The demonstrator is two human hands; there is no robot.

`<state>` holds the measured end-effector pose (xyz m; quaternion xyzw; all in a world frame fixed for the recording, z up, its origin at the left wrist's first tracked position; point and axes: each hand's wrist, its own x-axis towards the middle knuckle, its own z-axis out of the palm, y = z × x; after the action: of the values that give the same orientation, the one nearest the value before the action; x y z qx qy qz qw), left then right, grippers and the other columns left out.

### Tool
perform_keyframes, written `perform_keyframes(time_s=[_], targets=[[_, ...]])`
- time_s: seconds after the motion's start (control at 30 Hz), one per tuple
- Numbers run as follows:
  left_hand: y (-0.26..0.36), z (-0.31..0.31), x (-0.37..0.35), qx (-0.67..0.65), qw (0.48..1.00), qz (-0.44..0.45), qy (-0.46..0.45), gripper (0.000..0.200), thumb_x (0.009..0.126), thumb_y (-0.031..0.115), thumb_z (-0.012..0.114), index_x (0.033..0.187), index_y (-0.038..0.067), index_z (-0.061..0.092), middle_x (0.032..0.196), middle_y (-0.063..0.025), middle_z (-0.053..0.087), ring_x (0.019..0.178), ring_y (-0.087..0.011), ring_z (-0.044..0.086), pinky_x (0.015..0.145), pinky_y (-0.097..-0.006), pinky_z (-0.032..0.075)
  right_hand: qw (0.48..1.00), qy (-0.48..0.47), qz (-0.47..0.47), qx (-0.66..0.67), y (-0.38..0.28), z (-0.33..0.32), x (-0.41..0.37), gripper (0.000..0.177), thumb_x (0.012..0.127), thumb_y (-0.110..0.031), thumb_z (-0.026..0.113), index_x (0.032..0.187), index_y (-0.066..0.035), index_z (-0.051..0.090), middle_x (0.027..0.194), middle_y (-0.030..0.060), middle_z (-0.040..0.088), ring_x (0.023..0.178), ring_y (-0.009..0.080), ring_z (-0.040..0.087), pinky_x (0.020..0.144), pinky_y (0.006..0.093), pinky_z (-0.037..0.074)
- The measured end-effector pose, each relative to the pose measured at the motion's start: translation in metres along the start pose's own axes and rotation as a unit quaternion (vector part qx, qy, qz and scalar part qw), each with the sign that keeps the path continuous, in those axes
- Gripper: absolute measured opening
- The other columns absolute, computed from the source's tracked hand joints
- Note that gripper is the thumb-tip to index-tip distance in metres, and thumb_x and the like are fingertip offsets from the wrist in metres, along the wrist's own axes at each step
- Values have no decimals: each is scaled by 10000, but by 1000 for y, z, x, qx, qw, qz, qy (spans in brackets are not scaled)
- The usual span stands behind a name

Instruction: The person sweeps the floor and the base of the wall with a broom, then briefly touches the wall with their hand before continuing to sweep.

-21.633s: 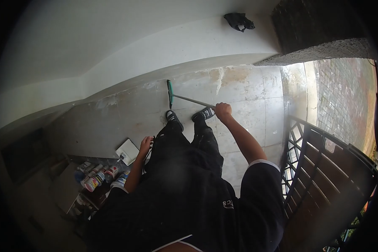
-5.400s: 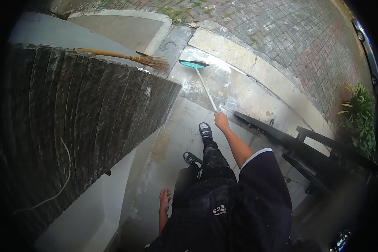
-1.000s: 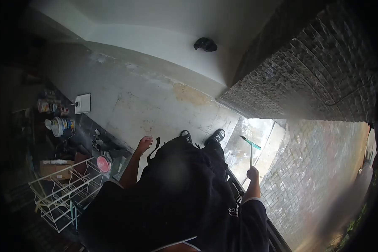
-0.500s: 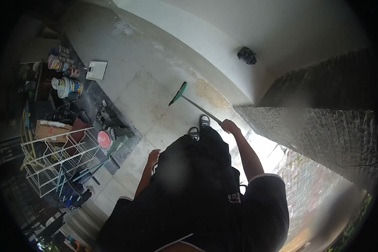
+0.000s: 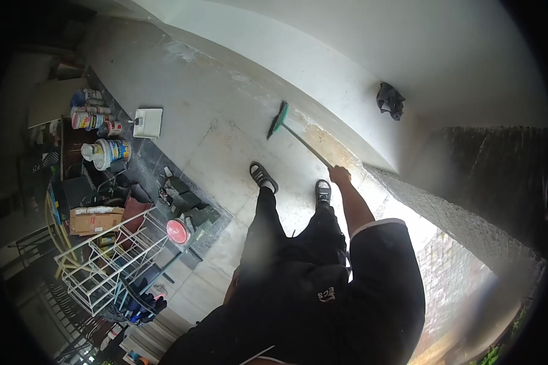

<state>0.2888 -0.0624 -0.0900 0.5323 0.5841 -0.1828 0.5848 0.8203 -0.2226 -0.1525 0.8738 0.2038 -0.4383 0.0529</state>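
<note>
My right hand [image 5: 340, 176] is closed around the handle of a green broom [image 5: 279, 119]. The broom's head rests on the floor near the foot of the pale wall, ahead of my feet. Its handle slants from the head back to my right hand. Of my left arm only a small part shows beside my dark clothing; the fingers are hidden. My two feet in dark sandals [image 5: 323, 192] stand apart on the stained floor [image 5: 219, 176].
A white dustpan [image 5: 148, 123] lies at the left. Paint buckets [image 5: 111, 153], a cardboard box [image 5: 95, 220], a red-lidded bucket [image 5: 177, 232] and a white wire rack [image 5: 112, 267] crowd the left side. A black bag [image 5: 389, 101] is by the wall at right.
My left foot has stepped out to the left and forward. The broom, still in my right hand, has moved closer to the wall. My left hand has dropped out of sight.
</note>
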Motion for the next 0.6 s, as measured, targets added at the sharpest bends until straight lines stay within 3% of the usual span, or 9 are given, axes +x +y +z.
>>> perform_keyframes(time_s=[0.03, 0.07, 0.17, 0.27, 0.37, 0.43, 0.47, 0.5, 0.6], targets=[[4, -6, 12, -23, 1000, -16, -5, 319, 794, 335, 396, 1016, 113, 456, 908, -71, 539, 815, -192, 514, 704, -342, 395, 996, 39, -65, -43, 39, 27, -10, 495, 786, -442, 317, 951, -13, 502, 859, 175, 553, 774, 276, 556, 660, 374, 450], [3, -16, 17, -46, 998, -36, -6, 320, 793, 334, 397, 1017, 114, 455, 909, -72, 538, 817, -192, 513, 705, -343, 395, 996, -28, 71, 45, 67, 53, -22, 561, 773, -481, 307, 909, 27, 502, 744, 172, 566, 626, 257, 571, 564, 359, 457], [5, -36, 14, -128, 987, -101, 1, 321, 792, 334, 399, 1020, 115, 453, 912, -72, 538, 824, -194, 511, 705, -343, 394, 973, -49, 214, 78, 123, 107, -124, 571, 762, -497, 314, 743, 31, 530, 543, 125, 534, 450, 222, 531, 448, 328, 428], [73, -106, 46, -190, 980, -39, 54, 336, 774, 361, 421, 1009, 124, 457, 907, -72, 541, 817, -189, 509, 696, -339, 383, 903, -91, 358, 218, 103, 110, -199, 445, 778, -405, 352, 638, -11, 505, 429, 41, 446, 366, 144, 462, 318, 288, 344], [47, -157, 124, -220, 971, 94, 17, 355, 764, 373, 441, 999, 109, 464, 856, -53, 542, 726, -146, 511, 619, -285, 392, 895, -59, 414, 157, 99, 128, -208, 348, 766, -301, 404, 674, -4, 560, 500, 61, 533, 437, 162, 536, 425, 272, 436], [57, -175, 147, -152, 970, 187, 26, 348, 764, 374, 442, 988, 109, 473, 834, -43, 541, 696, -129, 506, 582, -264, 386, 899, -84, 409, 134, 87, 110, -220, 344, 762, -307, 408, 680, -13, 566, 496, 57, 534, 449, 168, 541, 474, 293, 454], [109, -174, 117, -278, 957, 70, 37, 350, 772, 390, 430, 977, 111, 482, 843, -42, 542, 700, -126, 500, 587, -268, 382, 912, -116, 383, 90, 83, 101, -222, 396, 763, -359, 394, 696, -9, 568, 562, 95, 560, 547, 215, 570, 564, 335, 461], [108, -169, 120, -282, 956, 68, 39, 350, 772, 390, 430, 977, 111, 482, 843, -42, 542, 700, -126, 500, 587, -268, 382, 913, -116, 381, 85, 67, 85, -228, 396, 763, -359, 394, 696, -9, 568, 562, 95, 560, 547, 215, 570, 564, 335, 461], [153, -169, 74, -247, 960, 129, 5, 376, 782, 420, 407, 982, 110, 482, 867, -41, 543, 740, -127, 494, 633, -279, 379, 982, 9, 179, -55, -15, 38, -226, 462, 781, -404, 356, 733, 11, 552, 706, 174, 565, 713, 296, 558, 640, 385, 444]])
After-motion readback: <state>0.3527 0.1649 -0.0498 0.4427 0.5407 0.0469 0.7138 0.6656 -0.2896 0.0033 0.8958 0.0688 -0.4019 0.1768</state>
